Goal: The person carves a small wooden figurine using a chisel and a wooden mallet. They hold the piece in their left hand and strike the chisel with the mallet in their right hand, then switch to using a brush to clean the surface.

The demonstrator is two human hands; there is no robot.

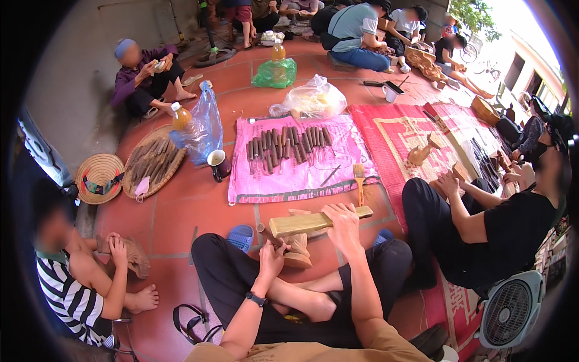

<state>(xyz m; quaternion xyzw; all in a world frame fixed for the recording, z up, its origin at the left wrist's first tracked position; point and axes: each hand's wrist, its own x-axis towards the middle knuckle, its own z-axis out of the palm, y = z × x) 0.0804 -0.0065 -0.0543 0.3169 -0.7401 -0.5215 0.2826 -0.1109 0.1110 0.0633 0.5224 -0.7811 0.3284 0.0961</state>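
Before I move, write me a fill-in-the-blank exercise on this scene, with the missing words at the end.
1. The person's right hand grips a squared bar made of ____.
2. The left hand holds a tool handle, and its wrist wears a dark ____.
3. The wooden-handled carving tools lie in rows on a sheet coloured ____.
4. The box fan stands on the person's ____ side.

Missing words: wood; watch; pink; right.
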